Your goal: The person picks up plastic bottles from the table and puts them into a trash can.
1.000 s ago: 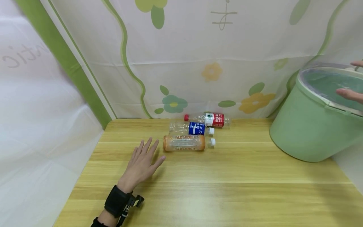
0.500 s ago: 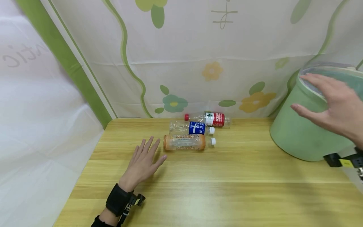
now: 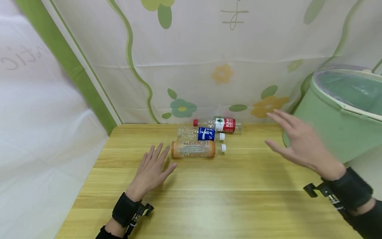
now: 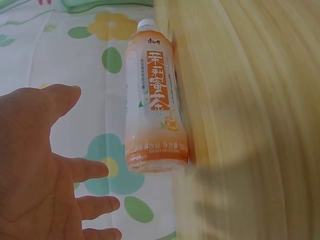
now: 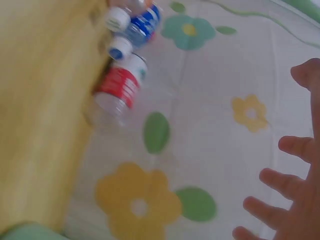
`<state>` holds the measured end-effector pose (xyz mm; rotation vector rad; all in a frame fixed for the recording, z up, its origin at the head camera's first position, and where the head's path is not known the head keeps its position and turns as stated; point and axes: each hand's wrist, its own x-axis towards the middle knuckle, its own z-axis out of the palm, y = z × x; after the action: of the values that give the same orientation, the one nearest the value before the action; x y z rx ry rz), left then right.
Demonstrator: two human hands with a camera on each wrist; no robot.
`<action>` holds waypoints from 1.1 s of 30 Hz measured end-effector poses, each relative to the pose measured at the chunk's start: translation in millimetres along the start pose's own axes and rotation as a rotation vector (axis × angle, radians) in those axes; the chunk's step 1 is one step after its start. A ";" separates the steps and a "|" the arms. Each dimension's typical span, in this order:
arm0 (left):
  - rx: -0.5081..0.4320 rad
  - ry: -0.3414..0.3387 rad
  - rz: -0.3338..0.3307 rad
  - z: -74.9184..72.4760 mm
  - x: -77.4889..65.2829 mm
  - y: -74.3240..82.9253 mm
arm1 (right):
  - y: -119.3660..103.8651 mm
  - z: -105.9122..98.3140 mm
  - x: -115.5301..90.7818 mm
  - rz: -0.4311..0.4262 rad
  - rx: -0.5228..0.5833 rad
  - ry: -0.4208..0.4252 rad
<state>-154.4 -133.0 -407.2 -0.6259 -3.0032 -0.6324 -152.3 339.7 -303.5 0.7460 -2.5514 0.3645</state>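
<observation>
Three plastic bottles lie on their sides at the back of the wooden table. Nearest is an orange-labelled tea bottle [image 3: 193, 149] with a white cap; behind it lies a blue-labelled bottle [image 3: 206, 134], and at the back a red-labelled water bottle [image 3: 225, 124] with a red cap. My left hand [image 3: 150, 174] is spread just left of the tea bottle's base, holding nothing. In the left wrist view the tea bottle [image 4: 154, 100] stands out beyond the fingers. My right hand [image 3: 301, 142], fingers extended and empty, is in the air between the bottles and the bin.
A light green bin [image 3: 325, 122] with a clear plastic liner stands at the right of the wooden table [image 3: 209, 205]. A white floral curtain [image 3: 191, 59] hangs along the table's back edge, and white cloth [image 3: 44, 149] covers the left side.
My right hand has moved left from over the bin's opening to beside the bin, towards the bottles. The left hand and the bottles have stayed nearly still.
</observation>
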 end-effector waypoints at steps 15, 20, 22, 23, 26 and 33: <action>0.024 0.032 0.064 0.6 6.0 6.2 | -29.5 95.1 -51.4 0.056 -0.017 -0.203; 0.041 0.050 0.091 -1.1 13.9 8.5 | -35.0 104.2 -60.5 0.079 0.004 -0.232; 0.040 0.059 0.104 -2.2 18.7 9.8 | -36.9 106.4 -62.6 0.086 0.010 -0.246; 0.035 0.065 0.110 -2.7 21.5 10.7 | -37.6 107.3 -63.6 0.091 0.014 -0.252; 0.018 0.091 0.136 -3.4 30.3 12.8 | -39.0 109.4 -66.1 0.106 0.020 -0.267; 0.016 0.106 0.174 -0.1 50.6 15.2 | -40.1 111.4 -69.7 0.121 0.030 -0.277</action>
<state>-195.1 -101.0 -396.7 -0.8140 -2.8139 -0.6098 -116.4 296.6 -428.9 0.6957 -2.8660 0.3604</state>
